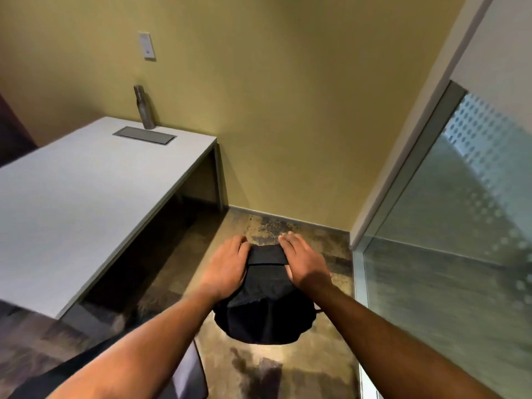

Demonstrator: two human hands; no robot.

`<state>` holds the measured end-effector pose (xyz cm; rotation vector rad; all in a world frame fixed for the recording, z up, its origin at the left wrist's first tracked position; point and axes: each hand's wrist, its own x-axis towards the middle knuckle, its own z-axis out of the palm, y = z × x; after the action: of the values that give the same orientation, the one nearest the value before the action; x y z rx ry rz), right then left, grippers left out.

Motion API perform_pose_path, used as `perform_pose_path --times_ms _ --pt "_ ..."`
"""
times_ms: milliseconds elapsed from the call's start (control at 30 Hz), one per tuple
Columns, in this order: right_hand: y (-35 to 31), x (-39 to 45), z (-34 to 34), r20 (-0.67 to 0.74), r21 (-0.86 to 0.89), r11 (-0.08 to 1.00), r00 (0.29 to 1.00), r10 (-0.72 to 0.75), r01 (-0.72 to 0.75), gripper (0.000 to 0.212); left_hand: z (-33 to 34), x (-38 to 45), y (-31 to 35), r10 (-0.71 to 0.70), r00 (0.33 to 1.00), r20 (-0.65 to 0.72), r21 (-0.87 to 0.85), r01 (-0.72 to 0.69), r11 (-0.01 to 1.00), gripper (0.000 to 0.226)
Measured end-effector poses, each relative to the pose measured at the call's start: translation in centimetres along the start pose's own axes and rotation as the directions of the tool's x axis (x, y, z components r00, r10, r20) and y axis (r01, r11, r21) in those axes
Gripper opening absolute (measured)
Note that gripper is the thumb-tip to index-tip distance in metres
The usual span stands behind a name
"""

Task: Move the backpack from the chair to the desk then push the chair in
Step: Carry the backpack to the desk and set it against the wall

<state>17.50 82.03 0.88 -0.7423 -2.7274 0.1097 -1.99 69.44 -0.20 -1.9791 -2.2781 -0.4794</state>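
A black backpack (pixel 264 309) hangs in the air over the floor, right of the white desk (pixel 72 203). My left hand (pixel 227 263) grips the left end of its top handle strap. My right hand (pixel 302 260) grips the right end. Both arms reach forward from the bottom of the view. Part of the grey chair (pixel 187 375) shows at the bottom, under my left forearm; most of it is hidden.
A metal bottle (pixel 145 110) stands at the desk's far edge beside a recessed grey cable hatch (pixel 144 135). A yellow wall lies ahead. A glass partition (pixel 449 254) with a metal frame runs along the right. The floor is mottled brown carpet.
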Motion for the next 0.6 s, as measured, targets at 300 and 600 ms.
perform_pose_path --times_ms 300,600 --pt "6.4 16.8 3.2 0.166 0.038 0.998 0.985 -0.046 0.04 0.054 0.6 12.8 -8.5 -0.1 0.984 0.145 0.094 0.087 0.992 0.042" --pt "11.9 33.0 3.5 0.154 0.073 0.988 0.978 -0.143 0.133 0.029 -0.7 25.9 -14.8 -0.278 0.95 0.142 0.179 0.251 0.951 0.033"
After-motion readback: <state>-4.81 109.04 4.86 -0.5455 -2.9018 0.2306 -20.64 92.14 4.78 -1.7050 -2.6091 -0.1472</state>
